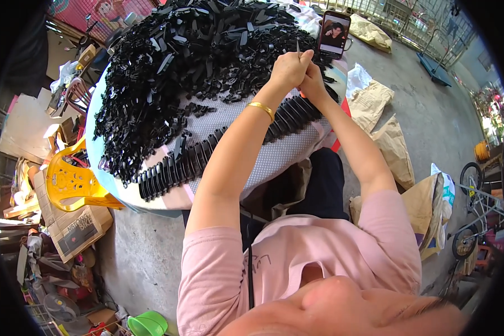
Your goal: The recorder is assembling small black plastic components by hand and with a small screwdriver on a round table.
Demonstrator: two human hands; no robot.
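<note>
My left hand [288, 69] and my right hand [313, 85] are pressed together above the right side of the round table, both closed. A thin pointed metal tip [298, 47] sticks up beyond the fingers, and a small orange bit [303, 94] shows below them. Which hand grips these is hidden. Under my forearms, a long row of matching black plastic parts [173, 169] stands side by side along the table's near edge. A large heap of loose black plastic pieces [207, 53] spreads behind and to the left of my hands.
A phone [334, 35] stands upright just beyond my hands. A patterned cloth [229, 120] covers the table. A yellow plastic chair [75, 176] touches its left side. Brown paper sacks [395, 148] lie on the floor at right, near a small-wheeled metal frame [479, 215].
</note>
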